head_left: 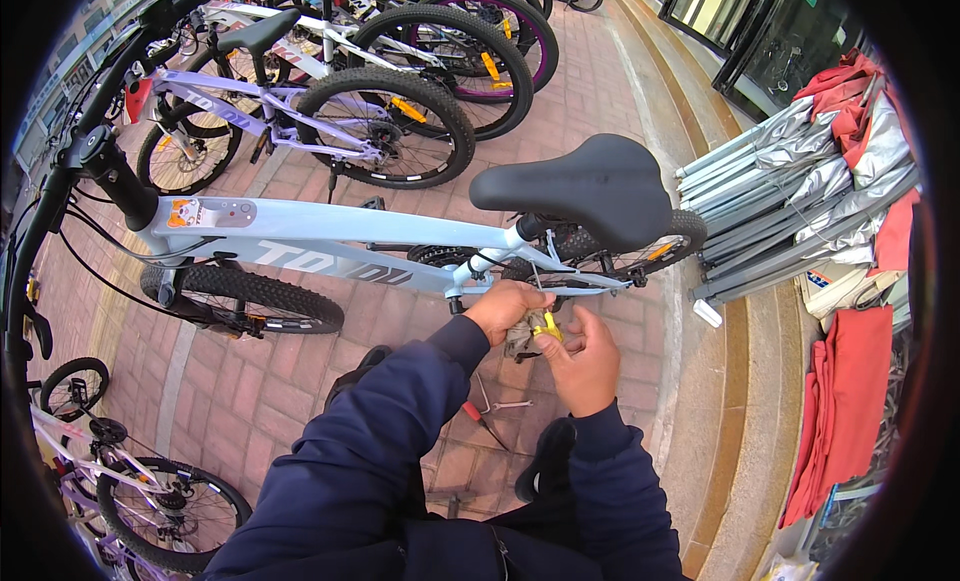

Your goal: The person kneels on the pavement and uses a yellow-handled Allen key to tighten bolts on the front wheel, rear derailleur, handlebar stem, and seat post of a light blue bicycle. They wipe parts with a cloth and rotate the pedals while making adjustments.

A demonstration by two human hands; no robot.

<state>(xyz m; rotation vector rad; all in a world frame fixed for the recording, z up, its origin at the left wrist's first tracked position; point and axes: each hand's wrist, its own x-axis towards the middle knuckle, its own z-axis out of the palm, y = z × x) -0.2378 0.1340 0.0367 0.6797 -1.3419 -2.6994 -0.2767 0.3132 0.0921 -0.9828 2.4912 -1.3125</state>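
1. The left hand (505, 306) is clenched around a part of the pale blue bicycle (330, 251), just under the black saddle (585, 186); what it grasps is hidden.
2. The right hand (580, 361) pinches a small yellow-handled tool (547, 327) between its fingertips, touching the left hand.
3. Red-handled pliers (485, 416) lie on the brick pavement (250, 391) below both hands.

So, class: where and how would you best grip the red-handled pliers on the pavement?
Take the pliers by the red handle, coming from above. They lie flat on the bricks between the person's arms, so both handles are exposed upward; the metal jaws make a poorer hold.
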